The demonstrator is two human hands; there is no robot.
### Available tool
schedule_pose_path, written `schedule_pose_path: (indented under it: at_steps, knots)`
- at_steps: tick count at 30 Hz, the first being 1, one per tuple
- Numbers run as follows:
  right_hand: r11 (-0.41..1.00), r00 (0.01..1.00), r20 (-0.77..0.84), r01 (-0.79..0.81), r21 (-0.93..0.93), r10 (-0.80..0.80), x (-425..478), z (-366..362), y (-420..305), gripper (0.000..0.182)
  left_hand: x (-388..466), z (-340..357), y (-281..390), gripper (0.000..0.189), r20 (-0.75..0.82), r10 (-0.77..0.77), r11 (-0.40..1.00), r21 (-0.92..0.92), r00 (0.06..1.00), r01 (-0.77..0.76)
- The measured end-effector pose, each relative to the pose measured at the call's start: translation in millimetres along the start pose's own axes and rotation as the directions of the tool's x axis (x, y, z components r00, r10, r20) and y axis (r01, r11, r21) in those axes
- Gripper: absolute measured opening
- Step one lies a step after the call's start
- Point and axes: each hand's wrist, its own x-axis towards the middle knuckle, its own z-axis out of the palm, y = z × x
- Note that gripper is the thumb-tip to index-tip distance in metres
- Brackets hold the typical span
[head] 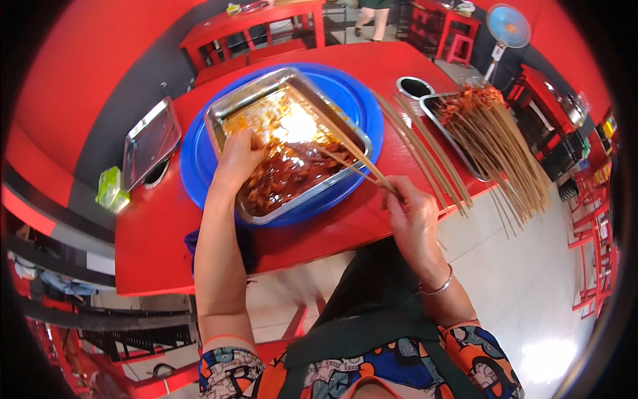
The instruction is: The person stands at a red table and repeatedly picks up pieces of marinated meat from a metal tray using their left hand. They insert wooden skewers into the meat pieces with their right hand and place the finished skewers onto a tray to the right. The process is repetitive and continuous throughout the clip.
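Observation:
A rectangular metal tray (304, 195) of sliced meat in red marinade (286, 174) lies tilted on a round blue plastic lid or basin (369, 107). My left hand (240, 160) reaches over the tray's left side, fingers bent at the meat; whether they pinch a piece is hidden. In my right hand (411, 207), at the tray's lower right, are thin wooden skewers (366, 160) that reach across the tray. Loose skewers (423, 149) lie on the red table to the right. Beyond them, a second metal tray (451, 142) holds many skewers threaded with red meat (473, 102).
An empty-looking metal tray (152, 142) leans at the left by a green-and-clear package (113, 192). A dark round opening (414, 88) is set in the red table (319, 244). Behind stand another red table (254, 22), a fan (507, 26) and a person (373, 20).

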Motion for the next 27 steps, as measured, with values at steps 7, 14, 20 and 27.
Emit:
schedule_pose_path:
  at_steps: [7,14,20,27]
  knots:
    - [1.000,0.999,0.036,-0.016,-0.017,0.016,2,8,-5,0.015,-5,-5,16,0.015,-0.082,-0.146,0.416,-0.909,0.986,-0.014]
    - [0.996,0.997,-0.003,0.077,-0.037,-0.077,12,19,-8,0.016,-8,-11,21,0.014,-0.167,-0.181,0.396,-0.914,0.969,-0.084]
    - [0.985,0.988,-0.028,0.150,-0.087,-0.153,13,24,-15,0.017,-7,-7,19,0.011,-0.302,-0.107,0.483,-0.849,0.947,-0.216]
    - [0.943,0.959,-0.022,0.274,-0.186,-0.283,4,39,-36,0.029,-4,0,15,0.008,-0.534,-0.140,0.657,-0.680,0.833,-0.326]
